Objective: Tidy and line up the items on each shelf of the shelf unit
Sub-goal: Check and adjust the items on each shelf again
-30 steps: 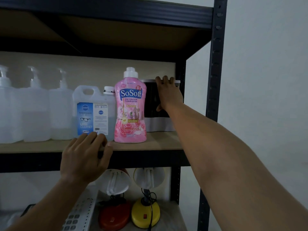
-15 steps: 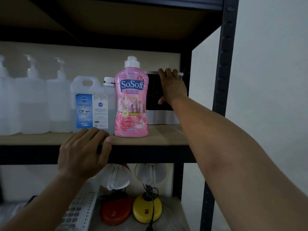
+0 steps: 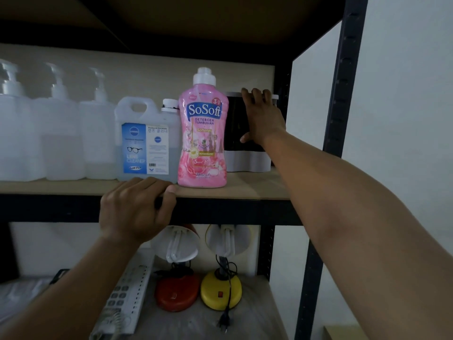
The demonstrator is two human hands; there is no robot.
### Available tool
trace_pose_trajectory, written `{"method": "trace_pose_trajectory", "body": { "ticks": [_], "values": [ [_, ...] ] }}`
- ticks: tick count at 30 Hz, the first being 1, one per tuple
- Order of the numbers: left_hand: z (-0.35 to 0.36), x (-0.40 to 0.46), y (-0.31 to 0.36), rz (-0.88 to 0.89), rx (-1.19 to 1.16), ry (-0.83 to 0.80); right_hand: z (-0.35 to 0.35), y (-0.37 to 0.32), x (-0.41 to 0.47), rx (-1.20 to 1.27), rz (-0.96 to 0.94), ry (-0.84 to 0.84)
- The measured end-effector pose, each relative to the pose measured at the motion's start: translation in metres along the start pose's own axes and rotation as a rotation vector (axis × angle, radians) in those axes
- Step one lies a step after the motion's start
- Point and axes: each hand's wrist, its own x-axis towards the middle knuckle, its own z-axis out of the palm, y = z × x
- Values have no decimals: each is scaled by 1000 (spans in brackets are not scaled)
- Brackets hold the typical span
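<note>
Black-and-white cylindrical container (image 3: 247, 143) is standing upright at the right end of the pale wooden shelf board (image 3: 245, 187), behind and right of the pink SoSoft detergent bottle (image 3: 203, 133). Right hand (image 3: 262, 119) is gripping it, fingers curling over its white rim, thumb pressing its dark side. Left hand (image 3: 134, 207) is clamping the shelf's front edge, just before the clear lens-cleaner jug (image 3: 147, 141). Frosted pump bottles (image 3: 58, 133) are lining up to the left.
</note>
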Motion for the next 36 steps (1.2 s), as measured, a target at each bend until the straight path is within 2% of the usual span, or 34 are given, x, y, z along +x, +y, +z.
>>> {"method": "trace_pose_trajectory", "body": {
  "ticks": [16, 27, 32, 36],
  "values": [
    [2, 0, 1, 3, -15, 18, 2, -1, -1, 50, 17, 18],
    [4, 0, -3, 11, -29, 6, -10, -10, -9, 19, 36, -30],
    [2, 1, -3, 3, -40, -12, -45, -30, -38, 332, 82, 114],
    [0, 1, -2, -6, -43, -6, -78, -47, -72, 550, 37, 209]
  ]
}}
